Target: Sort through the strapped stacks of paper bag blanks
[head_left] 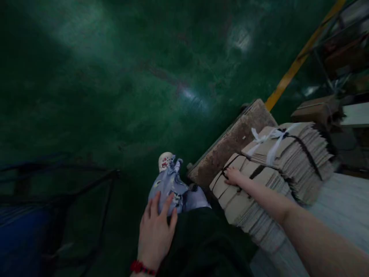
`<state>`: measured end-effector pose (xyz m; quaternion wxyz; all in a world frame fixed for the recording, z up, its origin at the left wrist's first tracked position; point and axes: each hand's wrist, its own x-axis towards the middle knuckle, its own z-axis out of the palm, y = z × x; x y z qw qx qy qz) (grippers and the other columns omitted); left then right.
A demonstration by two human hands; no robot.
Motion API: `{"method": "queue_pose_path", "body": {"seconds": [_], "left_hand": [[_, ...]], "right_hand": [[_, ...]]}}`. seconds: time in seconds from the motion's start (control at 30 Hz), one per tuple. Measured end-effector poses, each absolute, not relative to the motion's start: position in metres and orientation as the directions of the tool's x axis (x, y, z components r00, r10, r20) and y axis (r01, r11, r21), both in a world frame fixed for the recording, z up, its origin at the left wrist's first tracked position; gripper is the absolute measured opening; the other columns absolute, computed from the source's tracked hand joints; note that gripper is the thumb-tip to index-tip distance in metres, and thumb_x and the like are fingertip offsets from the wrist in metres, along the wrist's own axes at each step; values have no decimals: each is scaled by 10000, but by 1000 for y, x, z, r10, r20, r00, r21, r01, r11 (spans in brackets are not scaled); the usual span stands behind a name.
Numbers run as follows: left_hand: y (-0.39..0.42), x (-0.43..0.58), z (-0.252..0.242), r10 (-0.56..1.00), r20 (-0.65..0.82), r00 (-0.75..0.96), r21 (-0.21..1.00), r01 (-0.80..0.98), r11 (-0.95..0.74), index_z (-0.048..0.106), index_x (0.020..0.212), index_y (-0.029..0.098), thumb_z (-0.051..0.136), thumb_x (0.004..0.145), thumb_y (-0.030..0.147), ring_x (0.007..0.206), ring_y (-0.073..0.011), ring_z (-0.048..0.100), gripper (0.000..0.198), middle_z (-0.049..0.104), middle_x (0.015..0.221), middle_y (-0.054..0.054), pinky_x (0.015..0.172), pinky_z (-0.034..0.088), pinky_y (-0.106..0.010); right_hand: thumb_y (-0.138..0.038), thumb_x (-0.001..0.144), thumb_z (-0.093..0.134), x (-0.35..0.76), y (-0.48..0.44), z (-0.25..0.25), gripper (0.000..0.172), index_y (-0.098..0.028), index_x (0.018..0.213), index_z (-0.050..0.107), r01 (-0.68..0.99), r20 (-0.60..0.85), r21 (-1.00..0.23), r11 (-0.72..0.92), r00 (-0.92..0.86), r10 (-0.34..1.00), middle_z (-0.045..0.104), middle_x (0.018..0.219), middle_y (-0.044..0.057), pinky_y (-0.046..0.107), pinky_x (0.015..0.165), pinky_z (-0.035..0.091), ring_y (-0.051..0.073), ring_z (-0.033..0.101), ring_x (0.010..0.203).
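Note:
My right hand [233,176] lies on top of a strapped bundle of flat cardboard sheets [239,204], its fingers near a dark strap. Behind it, a second cardboard bundle [291,154] sits with dark and white straps, a white tied bow on top. My left hand [155,231], with a red beaded bracelet [142,267] at the wrist, rests spread on pale blue printed cloth [168,188]. A white shoe toe [165,161] pokes out beyond the cloth, and dark fabric [204,242] lies beside my left hand.
Green painted floor [115,77] fills the upper left. A worn wooden board [230,142] edges the bundles, which rest on a pale grey surface [340,204]. A yellow rail [296,65], a brown box [315,109] and shelving stand upper right. Dark wire framing [86,184] and a blue object [20,238] lie left.

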<state>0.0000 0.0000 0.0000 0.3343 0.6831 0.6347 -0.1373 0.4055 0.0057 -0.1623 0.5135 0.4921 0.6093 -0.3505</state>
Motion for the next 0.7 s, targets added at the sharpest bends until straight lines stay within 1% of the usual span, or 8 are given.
{"method": "queue_pose_path", "body": {"seconds": [0.1, 0.2, 0.27, 0.33, 0.47, 0.57, 0.63, 0.7], "left_hand": [[-3, -3, 1, 784, -604, 145, 285, 958, 42, 509, 1392, 320, 472, 936, 395, 1339, -324, 424, 464, 349, 1534, -83, 1077, 419, -508], [-5, -4, 2, 784, -606, 135, 284, 957, 55, 524, 1381, 318, 478, 932, 396, 1344, -324, 419, 458, 355, 1529, -79, 1082, 414, -507], [-5, -4, 2, 778, -614, 131, 281, 958, 60, 519, 1384, 322, 474, 934, 403, 1338, -323, 423, 459, 348, 1530, -79, 1081, 414, -508], [-3, -4, 2, 771, -624, 124, 273, 960, 67, 507, 1394, 333, 466, 938, 411, 1332, -322, 427, 464, 338, 1533, -76, 1075, 417, -510], [-1, -4, 2, 754, -648, 111, 260, 962, 82, 505, 1393, 341, 446, 943, 418, 1329, -324, 425, 461, 331, 1531, -76, 1071, 420, -509], [-1, -4, 2, 739, -666, 104, 251, 964, 91, 497, 1399, 349, 427, 948, 433, 1326, -329, 426, 464, 323, 1533, -74, 1069, 419, -510], [-2, -4, 1, 731, -675, 101, 248, 964, 96, 481, 1412, 354, 417, 951, 444, 1329, -328, 421, 474, 313, 1540, -71, 1070, 417, -509], [-4, -5, 0, 718, -689, 103, 243, 965, 96, 467, 1421, 360, 414, 949, 457, 1327, -328, 422, 485, 313, 1540, -71, 1065, 420, -509]], "right_hand": [[-637, 809, 563, 400, -11, -156, 760, -111, 1357, 577, 960, -969, 107, 257, 43, 244, 403, 1506, 234, 501, 1178, 110, 378, 284, 1436], [-667, 803, 557, 398, -23, -154, 818, -165, 1444, 483, 961, -970, 138, 239, 82, 228, 266, 1589, 191, 513, 1188, -9, 358, 119, 1498], [-671, 809, 548, 399, -27, -155, 816, -197, 1466, 453, 961, -970, 156, 229, 105, 218, 219, 1608, 173, 520, 1180, -66, 352, 47, 1507], [-670, 803, 559, 400, -28, -158, 814, -216, 1468, 449, 960, -970, 165, 224, 117, 213, 200, 1613, 169, 526, 1170, -98, 354, 14, 1507], [-672, 763, 616, 403, -28, -164, 831, -222, 1448, 480, 964, -970, 154, 217, 105, 218, 240, 1599, 183, 543, 1172, -65, 371, 77, 1501], [-667, 754, 633, 408, -24, -164, 805, -219, 1415, 525, 970, -964, 118, 214, 60, 259, 316, 1572, 177, 506, 1186, 57, 363, 198, 1479], [-620, 797, 610, 411, -19, -161, 705, -213, 1371, 572, 972, -951, 104, 210, 35, 308, 393, 1533, 172, 464, 1170, 167, 343, 313, 1432], [-533, 853, 572, 412, -15, -156, 572, -199, 1315, 619, 973, -931, 109, 203, 29, 363, 471, 1475, 176, 447, 1140, 240, 328, 409, 1367]]}}
